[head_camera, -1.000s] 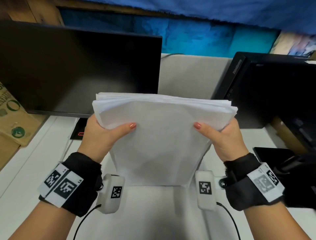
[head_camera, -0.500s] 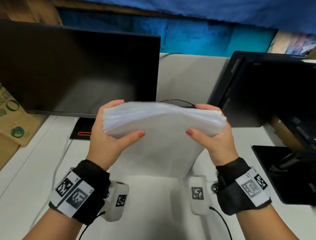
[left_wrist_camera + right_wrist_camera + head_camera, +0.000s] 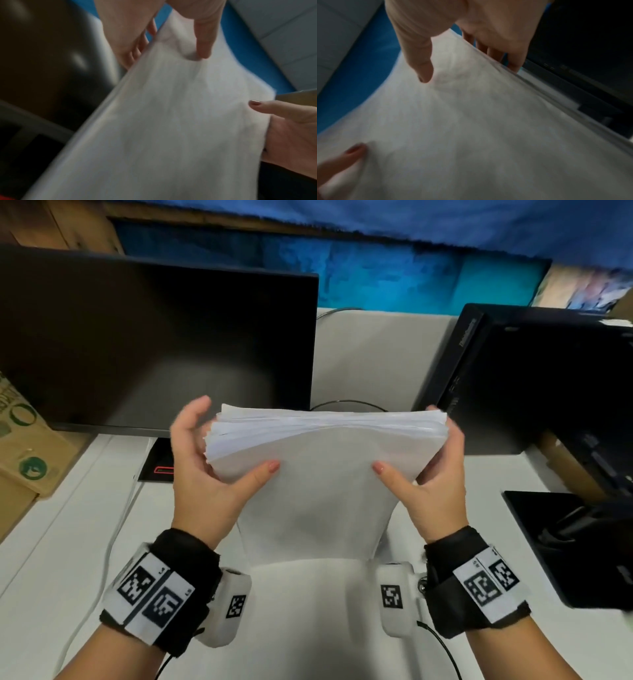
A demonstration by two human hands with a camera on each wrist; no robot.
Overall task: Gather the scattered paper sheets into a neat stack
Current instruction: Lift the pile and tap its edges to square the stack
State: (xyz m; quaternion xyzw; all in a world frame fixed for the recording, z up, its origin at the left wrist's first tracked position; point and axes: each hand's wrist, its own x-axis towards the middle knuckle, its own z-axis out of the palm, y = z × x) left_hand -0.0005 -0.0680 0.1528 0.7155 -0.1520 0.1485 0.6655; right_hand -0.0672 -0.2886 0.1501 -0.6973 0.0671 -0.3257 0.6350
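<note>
A thick stack of white paper sheets (image 3: 322,491) stands on its lower edge on the white desk (image 3: 85,525), its sheet edges slightly uneven at the top left. My left hand (image 3: 209,470) holds the upper left corner, thumb on the front face and fingers curled behind. At the upper right corner my right hand (image 3: 435,474) grips the same way. In the left wrist view the left thumb (image 3: 204,40) presses the blurred paper stack (image 3: 171,121). The right wrist view shows the right thumb (image 3: 421,65) on the paper stack (image 3: 488,128).
A dark monitor (image 3: 154,347) stands behind on the left and a black computer case (image 3: 531,378) on the right. A cardboard box (image 3: 24,450) sits at the far left. A black stand (image 3: 565,542) lies at the right, and a white cable (image 3: 113,542) runs along the desk.
The stack has come down and tipped more upright. Both hands slid up to its top corners. The left fingers now stand a little off the stack's left edge.
</note>
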